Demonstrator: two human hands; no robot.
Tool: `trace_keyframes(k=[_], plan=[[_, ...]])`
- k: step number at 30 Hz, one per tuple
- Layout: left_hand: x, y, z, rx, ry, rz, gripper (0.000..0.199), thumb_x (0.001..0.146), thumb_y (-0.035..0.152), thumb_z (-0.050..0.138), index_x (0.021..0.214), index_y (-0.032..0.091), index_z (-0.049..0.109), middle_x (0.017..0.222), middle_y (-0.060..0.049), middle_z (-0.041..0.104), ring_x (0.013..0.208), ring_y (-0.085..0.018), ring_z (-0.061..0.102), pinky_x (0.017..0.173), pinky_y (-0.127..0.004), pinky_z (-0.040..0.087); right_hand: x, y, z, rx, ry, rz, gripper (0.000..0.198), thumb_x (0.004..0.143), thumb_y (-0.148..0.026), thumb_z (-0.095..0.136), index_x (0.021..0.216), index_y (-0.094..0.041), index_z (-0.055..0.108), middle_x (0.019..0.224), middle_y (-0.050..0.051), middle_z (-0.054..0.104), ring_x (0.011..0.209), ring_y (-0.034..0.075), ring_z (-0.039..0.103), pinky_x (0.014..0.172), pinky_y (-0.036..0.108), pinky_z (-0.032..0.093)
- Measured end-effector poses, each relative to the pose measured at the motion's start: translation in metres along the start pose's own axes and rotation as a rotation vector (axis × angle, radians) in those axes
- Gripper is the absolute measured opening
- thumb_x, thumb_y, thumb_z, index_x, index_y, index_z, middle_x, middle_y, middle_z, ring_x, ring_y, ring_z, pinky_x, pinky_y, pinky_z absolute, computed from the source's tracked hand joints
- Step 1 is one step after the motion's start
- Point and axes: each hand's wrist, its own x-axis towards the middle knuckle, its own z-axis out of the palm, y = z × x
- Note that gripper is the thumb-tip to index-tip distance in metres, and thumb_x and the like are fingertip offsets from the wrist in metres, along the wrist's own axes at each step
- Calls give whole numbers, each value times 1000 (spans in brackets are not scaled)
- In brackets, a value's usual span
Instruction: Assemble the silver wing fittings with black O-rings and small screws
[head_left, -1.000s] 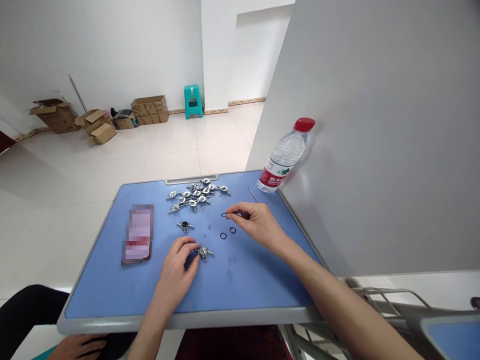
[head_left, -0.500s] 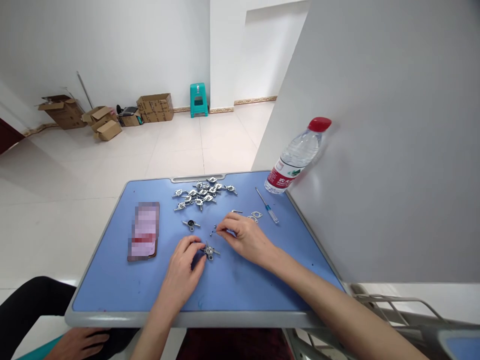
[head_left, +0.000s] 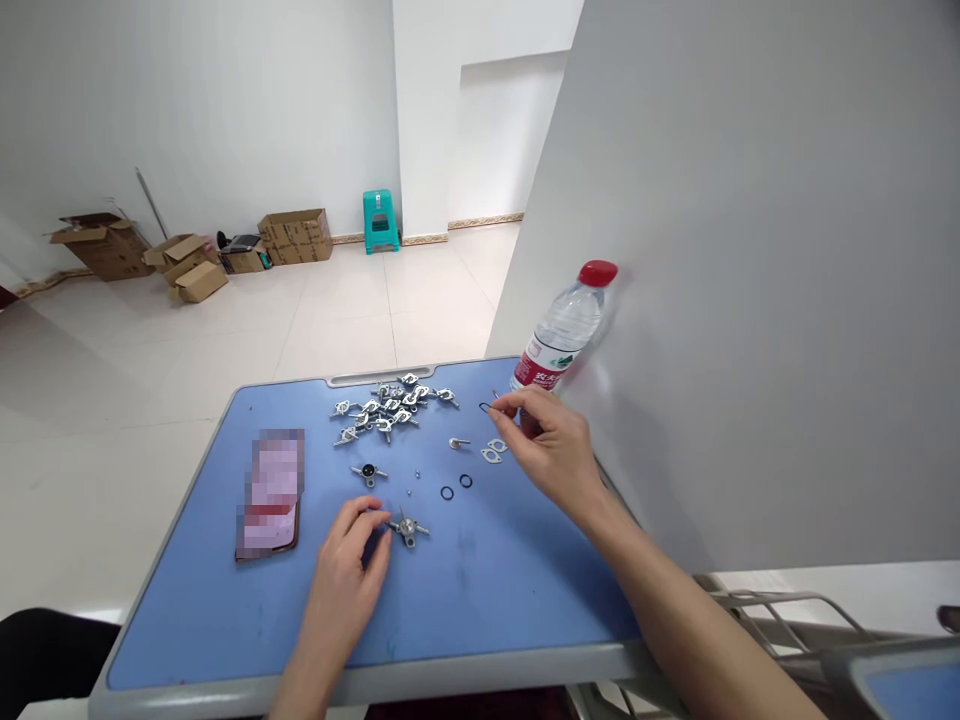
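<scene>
My left hand (head_left: pixel 349 560) rests on the blue table with fingers curved and apart, fingertips at one arm of a small metal fitting (head_left: pixel 407 530). Between the thumb and forefinger of my right hand (head_left: pixel 551 450) is a thin black rubber ring (head_left: pixel 484 407), held above the table's right side. Two more black rings, one nearer (head_left: pixel 448 493) and one farther (head_left: pixel 466 481), lie flat beside the fitting. Another fitting with a black centre (head_left: pixel 368 474) sits beyond my left hand. Tiny screws (head_left: pixel 418 474), a metal pin piece (head_left: pixel 458 443) and flat oval plates (head_left: pixel 491 455) lie nearby.
Several assembled metal fittings (head_left: pixel 390 405) are heaped at the table's far side. A phone (head_left: pixel 271 495) lies at the left. A red-capped water bottle (head_left: pixel 559 330) stands by the grey panel (head_left: pixel 750 300). Cardboard boxes (head_left: pixel 296 238) and a green stool (head_left: pixel 381 222) stand by the wall.
My right hand has moved right and away from me, uncovering the two black rings and the oval plates. My left hand stays by the same fitting. The view has shifted slightly.
</scene>
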Motion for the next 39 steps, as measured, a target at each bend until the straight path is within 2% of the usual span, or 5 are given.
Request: trace_keyframes(k=[4,10,21,27,39], plan=[[1,2,-3,23,29,-4,18,92,26,46,89,23,63,104,-7,62,88,-21,64,71,-32,54,2,1,-3,22,69,1,12,87,-23,54,75,-21,56,67,-1,54,55,11,43,51,25,37],[1,6,-7,40,126,-6,26,92,30,49,68,22,49,80,-2,60,73,-18,59,67,-29,47,1,1,-1,68,33,35,11,87,-24,54,78,-21,58,69,-1,56,56,11,44,52,25,38],[1,4,-5,85,189,12,32,93,31,48,64,21,41,61,3,49,60,-14,46,54,-24,35,1,11,11,175,-41,27,15,87,-28,57,76,-21,64,70,1,57,58,13,46,53,26,38],[-1,-7,0,140,206,-7,38,92,30,47,60,20,30,55,4,39,55,-13,39,56,-24,33,0,14,16,172,-68,77,16,87,-29,55,74,-21,61,69,-1,56,54,12,44,52,26,37],[3,-9,2,151,165,-17,34,92,32,49,62,20,40,59,3,48,56,-14,45,60,-26,37,2,25,20,145,-74,102,15,86,-29,53,75,-21,59,66,-1,55,54,13,46,53,27,38]])
